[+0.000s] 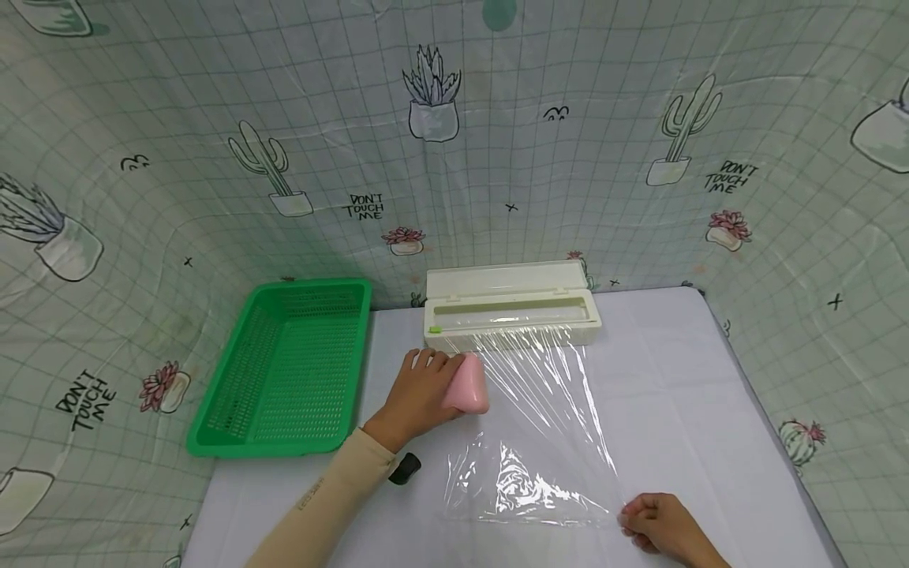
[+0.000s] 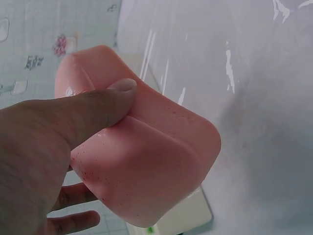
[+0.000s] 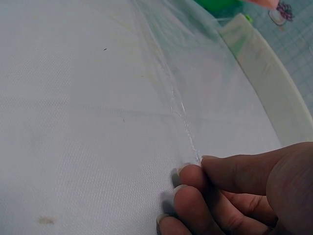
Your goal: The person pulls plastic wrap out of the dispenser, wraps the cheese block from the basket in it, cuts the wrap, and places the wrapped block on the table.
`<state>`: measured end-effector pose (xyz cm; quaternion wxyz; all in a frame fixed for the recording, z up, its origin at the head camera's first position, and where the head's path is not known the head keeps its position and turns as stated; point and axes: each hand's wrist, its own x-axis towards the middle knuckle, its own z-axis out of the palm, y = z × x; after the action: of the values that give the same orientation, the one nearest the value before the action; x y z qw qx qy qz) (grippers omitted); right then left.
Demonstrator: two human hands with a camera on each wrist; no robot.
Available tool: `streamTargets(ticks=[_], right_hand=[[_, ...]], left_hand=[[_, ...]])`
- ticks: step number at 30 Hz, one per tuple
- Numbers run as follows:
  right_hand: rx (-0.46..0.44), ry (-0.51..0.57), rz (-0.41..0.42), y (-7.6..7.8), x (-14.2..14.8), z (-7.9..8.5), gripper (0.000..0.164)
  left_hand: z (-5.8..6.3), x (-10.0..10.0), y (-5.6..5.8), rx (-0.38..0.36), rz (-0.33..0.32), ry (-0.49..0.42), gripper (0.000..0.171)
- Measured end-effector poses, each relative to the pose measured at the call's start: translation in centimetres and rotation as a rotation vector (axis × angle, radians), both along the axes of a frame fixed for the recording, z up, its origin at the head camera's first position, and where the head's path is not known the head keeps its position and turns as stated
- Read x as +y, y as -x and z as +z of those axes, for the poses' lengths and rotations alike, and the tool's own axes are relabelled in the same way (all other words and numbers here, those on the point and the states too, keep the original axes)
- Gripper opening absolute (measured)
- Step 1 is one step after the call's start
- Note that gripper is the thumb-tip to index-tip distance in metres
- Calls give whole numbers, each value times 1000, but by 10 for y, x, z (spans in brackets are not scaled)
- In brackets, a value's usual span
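My left hand point(image 1: 420, 393) grips a pink, smooth, block-like piece with rounded edges point(image 1: 469, 385) above the left side of a sheet of cling film point(image 1: 533, 426). In the left wrist view the thumb lies across the pink piece point(image 2: 161, 161), which has a raised ridge. Thumb and fingers of my right hand point(image 1: 660, 525) pinch the near right corner of the film. The right wrist view shows that pinch on the film's edge point(image 3: 181, 112). From the white dispenser box point(image 1: 511, 335) at the back, the film stretches toward me, wrinkled and shiny.
A green perforated basket point(image 1: 280, 446) stands at the left of the white-covered table point(image 1: 675, 379). The dispenser's lid point(image 1: 506, 279) stands raised against the patterned cloth point(image 1: 511, 158) behind. A small black object point(image 1: 405, 468) lies beside the left forearm.
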<state>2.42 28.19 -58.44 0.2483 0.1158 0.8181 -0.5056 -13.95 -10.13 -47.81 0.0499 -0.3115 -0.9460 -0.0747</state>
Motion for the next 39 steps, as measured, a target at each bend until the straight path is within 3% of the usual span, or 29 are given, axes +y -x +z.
streamTargets(ticks=[10, 16, 23, 30, 39], right_hand=[[-6, 24, -3, 0, 1, -2, 10], [-19, 51, 7, -2, 2, -4, 10], [-61, 43, -49, -9, -4, -5, 9], [-32, 37, -8, -4, -1, -2, 10], [-34, 35, -16, 0, 0, -4, 10]], left_hand=[[-23, 33, -16, -5, -13, 85, 79], [-34, 56, -33, 4, -9, 148, 81], [-49, 76, -51, 22, -43, 162, 80], [-58, 92, -54, 105, -57, 209, 80], [-76, 101, -53, 85, -55, 309, 83]])
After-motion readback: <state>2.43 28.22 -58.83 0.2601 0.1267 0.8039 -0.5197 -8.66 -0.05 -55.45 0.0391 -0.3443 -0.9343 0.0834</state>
